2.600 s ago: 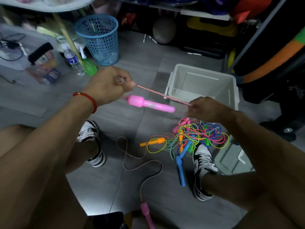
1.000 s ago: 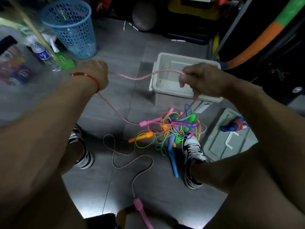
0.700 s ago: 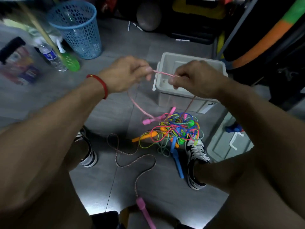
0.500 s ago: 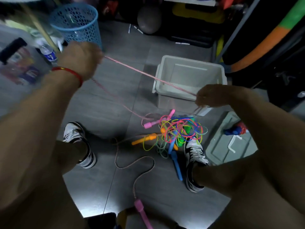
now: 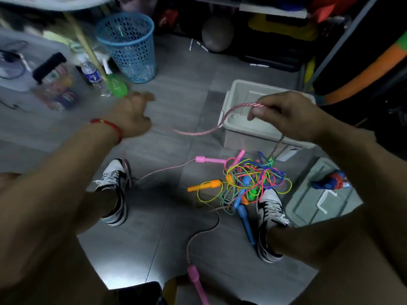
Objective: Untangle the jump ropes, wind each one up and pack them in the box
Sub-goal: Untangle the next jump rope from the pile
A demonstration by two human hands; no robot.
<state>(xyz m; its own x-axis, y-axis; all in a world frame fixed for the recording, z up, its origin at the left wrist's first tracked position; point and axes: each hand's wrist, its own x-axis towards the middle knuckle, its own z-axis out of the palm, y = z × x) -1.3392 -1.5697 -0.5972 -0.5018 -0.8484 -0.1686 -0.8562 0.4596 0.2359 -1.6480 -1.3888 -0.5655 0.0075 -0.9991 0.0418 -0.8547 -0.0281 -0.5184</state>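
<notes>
1. The pink-and-white twisted jump rope (image 5: 198, 131) is pinched near its arch in the closed fingers (image 5: 255, 112) of the right hand (image 5: 286, 115), above the open pale grey plastic box (image 5: 242, 137).
2. The left hand (image 5: 132, 115) is blurred; a faint strand seems to run to it, but whether its fingers are clenched on the rope cannot be told.
3. One pink plastic handle (image 5: 209, 160) lies on the grey floor (image 5: 176, 89) against the many-coloured tangle of ropes (image 5: 253, 179); the other pink handle (image 5: 197, 280) lies near the bottom edge.
4. The box is judged empty; no rope appears wound yet.
5. A risk is judged: the rope passes the tangle's edge, so a hard pull could tighten knots or drag the heap along.
6. Slack may also catch on the black-and-white shoe (image 5: 116, 183).
</notes>
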